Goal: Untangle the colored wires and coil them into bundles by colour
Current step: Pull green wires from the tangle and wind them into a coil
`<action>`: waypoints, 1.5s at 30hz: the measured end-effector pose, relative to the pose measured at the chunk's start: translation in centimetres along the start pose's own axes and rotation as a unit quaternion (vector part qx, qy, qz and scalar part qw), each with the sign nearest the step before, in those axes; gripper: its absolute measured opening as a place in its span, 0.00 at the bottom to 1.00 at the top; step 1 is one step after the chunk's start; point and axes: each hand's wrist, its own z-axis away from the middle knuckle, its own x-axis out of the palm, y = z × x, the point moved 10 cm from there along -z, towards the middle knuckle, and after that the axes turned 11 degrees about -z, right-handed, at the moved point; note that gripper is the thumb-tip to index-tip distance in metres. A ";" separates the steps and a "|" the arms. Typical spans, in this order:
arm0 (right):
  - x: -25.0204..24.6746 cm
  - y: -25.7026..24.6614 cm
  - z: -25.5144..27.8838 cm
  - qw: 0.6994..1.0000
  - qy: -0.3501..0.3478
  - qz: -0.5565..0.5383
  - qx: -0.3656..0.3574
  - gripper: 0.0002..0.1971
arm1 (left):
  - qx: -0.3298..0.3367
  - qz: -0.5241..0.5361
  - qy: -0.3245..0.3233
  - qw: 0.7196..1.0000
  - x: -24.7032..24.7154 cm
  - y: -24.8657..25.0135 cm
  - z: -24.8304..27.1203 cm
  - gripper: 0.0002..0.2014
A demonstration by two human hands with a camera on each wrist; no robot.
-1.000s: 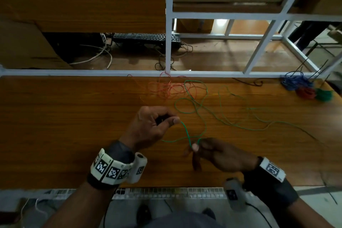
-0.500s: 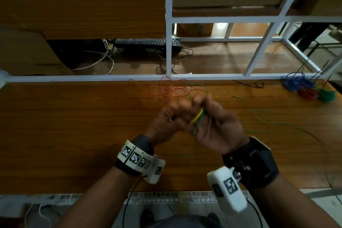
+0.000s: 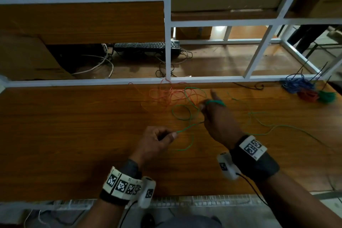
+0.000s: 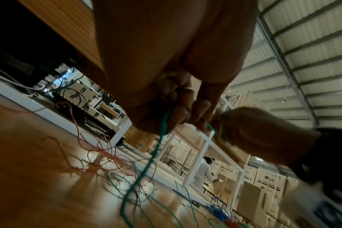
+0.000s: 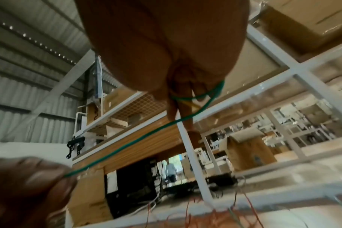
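Hands worked above a brown wood-grain tabletop (image 3: 74, 135). The left hand (image 3: 155, 142), its grip pressed together, pinched a thin green insulated wire (image 3: 187, 129) between thumb and curled fingers. That wire ran up and to the right to the right hand (image 3: 218, 118), where several turns of it were looped round the fingers (image 5: 185, 98), with the index finger extended; the right grip was curled round those turns. The rest of the green wire trailed in loose loops over the tabletop, out to the right. Beyond the hands, near the far edge, lay a loose tangle of thin orange-red wire (image 3: 166, 96), its strands overlapping the green loops. At the far right corner sat three finished bundles touching one another: a blue wire coil (image 3: 296, 85), a red wire coil (image 3: 308, 96) and a green wire coil (image 3: 326, 96). A white metal frame (image 3: 168, 42) rose behind the tabletop, with a black keyboard (image 3: 146, 47) behind it.
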 end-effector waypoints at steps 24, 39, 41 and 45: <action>-2.1 -10.2 -1.7 0.390 -0.207 -0.896 0.033 0.19 | 0.143 0.208 -0.054 0.966 2.9 8.7 -2.8 0.06; 3.0 4.3 1.2 0.959 -0.221 -0.104 0.141 0.22 | 0.118 -0.131 0.070 0.982 -3.6 3.1 -0.4 0.06; 5.6 3.4 3.6 0.925 -0.324 -0.127 0.155 0.28 | 0.154 -0.156 0.072 0.973 -5.1 5.0 -0.6 0.06; 8.1 -1.0 7.3 0.810 -0.439 -0.349 0.171 0.28 | 0.242 -0.128 0.047 0.961 -6.5 8.3 -1.2 0.08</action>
